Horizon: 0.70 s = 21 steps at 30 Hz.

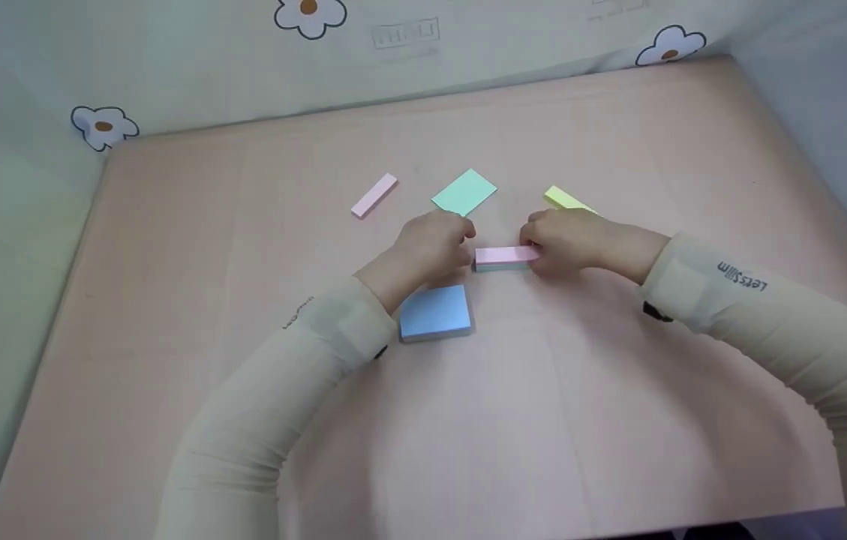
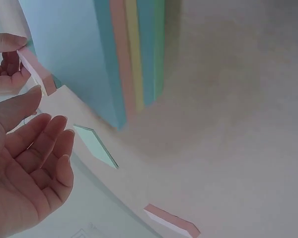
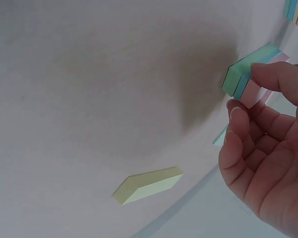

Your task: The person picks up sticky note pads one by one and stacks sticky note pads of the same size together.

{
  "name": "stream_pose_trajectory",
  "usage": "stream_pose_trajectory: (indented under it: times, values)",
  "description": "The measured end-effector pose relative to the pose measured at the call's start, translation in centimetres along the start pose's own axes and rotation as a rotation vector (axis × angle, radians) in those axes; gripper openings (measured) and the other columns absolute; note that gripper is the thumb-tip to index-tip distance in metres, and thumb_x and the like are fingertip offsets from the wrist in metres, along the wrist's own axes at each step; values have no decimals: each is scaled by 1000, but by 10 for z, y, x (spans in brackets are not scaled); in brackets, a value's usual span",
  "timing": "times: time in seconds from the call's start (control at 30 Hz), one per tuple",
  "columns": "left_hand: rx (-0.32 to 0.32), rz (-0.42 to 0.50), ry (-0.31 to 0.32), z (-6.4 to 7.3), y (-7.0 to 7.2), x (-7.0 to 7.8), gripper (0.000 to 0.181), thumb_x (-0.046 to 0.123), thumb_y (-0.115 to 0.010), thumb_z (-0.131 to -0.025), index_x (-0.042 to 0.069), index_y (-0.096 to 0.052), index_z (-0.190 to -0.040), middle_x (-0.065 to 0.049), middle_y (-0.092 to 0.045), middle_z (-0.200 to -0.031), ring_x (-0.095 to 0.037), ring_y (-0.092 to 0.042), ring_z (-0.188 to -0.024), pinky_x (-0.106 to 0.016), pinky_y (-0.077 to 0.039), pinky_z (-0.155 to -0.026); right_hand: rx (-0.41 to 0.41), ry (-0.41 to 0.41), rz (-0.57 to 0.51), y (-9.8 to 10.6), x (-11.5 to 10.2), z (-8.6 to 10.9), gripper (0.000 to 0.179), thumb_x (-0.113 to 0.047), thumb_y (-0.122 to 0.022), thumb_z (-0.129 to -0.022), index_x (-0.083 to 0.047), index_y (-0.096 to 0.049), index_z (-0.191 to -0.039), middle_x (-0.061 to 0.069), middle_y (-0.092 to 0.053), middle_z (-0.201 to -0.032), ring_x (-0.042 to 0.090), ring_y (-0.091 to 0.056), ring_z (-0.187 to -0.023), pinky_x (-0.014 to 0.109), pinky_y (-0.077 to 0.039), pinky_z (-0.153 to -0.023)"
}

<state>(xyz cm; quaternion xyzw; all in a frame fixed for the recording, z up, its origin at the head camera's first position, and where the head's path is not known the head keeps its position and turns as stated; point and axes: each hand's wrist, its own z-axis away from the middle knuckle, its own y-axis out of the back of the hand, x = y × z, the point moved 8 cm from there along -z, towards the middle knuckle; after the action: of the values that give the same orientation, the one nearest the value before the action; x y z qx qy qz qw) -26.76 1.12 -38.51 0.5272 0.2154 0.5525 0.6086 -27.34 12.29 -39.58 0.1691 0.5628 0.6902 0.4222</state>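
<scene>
Right hand (image 1: 564,238) pinches the pink-topped stack (image 1: 501,257), left hand (image 1: 431,243) relaxed, empty; blue-topped pile (image 1: 436,312) seems stacked, but pink strip (image 1: 374,196), green pad (image 1: 466,192), yellow strip (image 1: 567,199) lie loose.

The stack (image 1: 502,257) is blocking the gap between left fingers (image 2: 32,132) and right fingers (image 3: 232,149), while beyond, room is lying between green pad (image 1: 465,192) and yellow strip (image 1: 567,199).

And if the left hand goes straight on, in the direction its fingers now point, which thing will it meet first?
Most likely the small pink-topped stack, which the right hand pinches; how the heights line up is hard to judge.
</scene>
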Motion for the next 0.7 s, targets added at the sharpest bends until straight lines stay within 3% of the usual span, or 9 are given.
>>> stream_pose_trajectory:
  times: [0.2,0.3,0.43,0.7]
  values:
    - [-30,-130,-42,-7,-8,13,32,19,-63,-84,7,-62,-114,-6,-64,-108,-19,-55,-89,-34,-46,-85,-26,-15,7,0,4,3,18,-6,-59,-75,-1,-66,-91,7,-57,-79,21,-47,-69,33,-40,-62]
    - [-44,-191,-64,-11,-13,18,28,22,-67,-82,6,-64,-105,-6,-64,-94,-17,-50,-75,-31,-47,-73,-27,0,19,0,3,3,11,-7,-60,-75,-1,-65,-84,6,-55,-73,20,-45,-65,30,-37,-58]
    - [-48,-254,-75,-15,-17,23,20,18,-63,-83,5,-63,-98,-4,-59,-81,-16,-44,-67,-28,-40,-61,-15,4,30,-1,3,3,5,-6,-61,-75,-2,-63,-77,4,-53,-66,18,-41,-60,28,-33,-55]
    - [-51,-321,-69,-20,-18,25,19,13,-58,-85,5,-63,-101,-6,-62,-88,-16,-46,-68,-28,-45,-62,-20,-21,51,-1,3,1,6,-7,-61,-75,-2,-62,-74,4,-53,-64,17,-41,-59,27,-33,-53]
